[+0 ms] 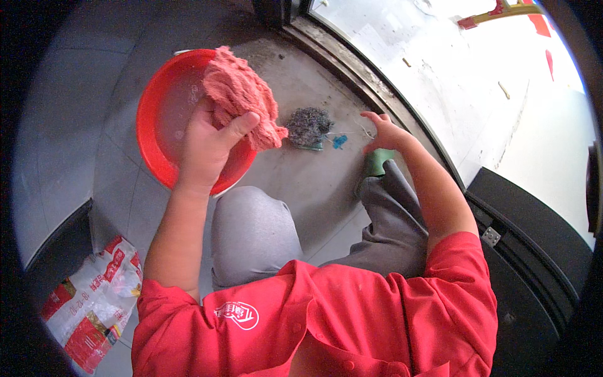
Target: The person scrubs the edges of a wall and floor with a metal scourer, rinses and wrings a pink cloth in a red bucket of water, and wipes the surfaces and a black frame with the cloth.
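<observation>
A crumpled red cloth (242, 94) is gripped in my left hand (212, 136), thumb on top, over the right side of a red plastic basin (155, 160). Cloudy water with some foam lies in the basin. To the right of the cloth, a dark scouring pad (308, 126) with a green edge rests on the floor, next to a small blue scrap (339, 141). My right hand (384, 134) has its fingers spread near the door frame, above my green shoe (378, 161), with nothing seen in it. Thin white strands lie beside its fingers.
A dirty metal door sill (339, 61) curves along the right, with bright floor beyond it. A red and yellow object (499, 13) stands outside. A printed plastic sack (99, 301) lies at lower left. A dark door panel with a hinge (491, 236) is at lower right.
</observation>
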Tool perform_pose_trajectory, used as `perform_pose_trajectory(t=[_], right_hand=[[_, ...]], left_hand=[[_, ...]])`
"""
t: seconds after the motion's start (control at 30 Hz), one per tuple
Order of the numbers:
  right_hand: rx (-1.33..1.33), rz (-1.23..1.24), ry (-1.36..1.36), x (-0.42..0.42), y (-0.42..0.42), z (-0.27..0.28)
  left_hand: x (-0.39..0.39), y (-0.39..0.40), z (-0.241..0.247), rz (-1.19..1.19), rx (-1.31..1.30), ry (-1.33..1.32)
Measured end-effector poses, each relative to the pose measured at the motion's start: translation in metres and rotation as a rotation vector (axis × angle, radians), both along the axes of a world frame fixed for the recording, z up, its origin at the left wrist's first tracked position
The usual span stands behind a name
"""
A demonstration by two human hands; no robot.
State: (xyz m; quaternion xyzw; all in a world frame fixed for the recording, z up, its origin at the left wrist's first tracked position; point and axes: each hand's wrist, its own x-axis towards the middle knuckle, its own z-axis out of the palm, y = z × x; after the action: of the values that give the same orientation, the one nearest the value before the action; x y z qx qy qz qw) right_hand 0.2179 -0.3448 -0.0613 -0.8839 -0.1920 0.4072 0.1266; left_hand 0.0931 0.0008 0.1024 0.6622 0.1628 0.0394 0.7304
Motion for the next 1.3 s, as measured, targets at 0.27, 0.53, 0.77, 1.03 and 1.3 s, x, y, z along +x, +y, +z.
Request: perform_pose_trajectory(t=[0.27, 0.53, 0.77, 1.03, 1.3], right_hand=[[0.021, -0.174, -0.249, 0.024, -0.072, -0.02], [1.049, -0.502, 0.295, -0.002, 0.048, 0.096], [1.003, -0.82, 0.306, 0.04, 0.04, 0.093], [1.242, -1.233, 0.42, 0.108, 0.015, 0.059], [1.173, -0.261, 0.381, 0.136, 0.039, 0.059]], left_hand=[[0.014, -0.029, -0.013, -0.113, -0.046, 0.044], [0.028, -0.073, -0.036, -0.228, -0.189, 0.146], [0.055, -0.086, -0.049, -0.113, -0.268, 0.12], [0.099, -0.097, -0.049, 0.048, -0.202, 0.179], [0.154, -0.123, -0.025, -0.307, -0.01, -0.177]])
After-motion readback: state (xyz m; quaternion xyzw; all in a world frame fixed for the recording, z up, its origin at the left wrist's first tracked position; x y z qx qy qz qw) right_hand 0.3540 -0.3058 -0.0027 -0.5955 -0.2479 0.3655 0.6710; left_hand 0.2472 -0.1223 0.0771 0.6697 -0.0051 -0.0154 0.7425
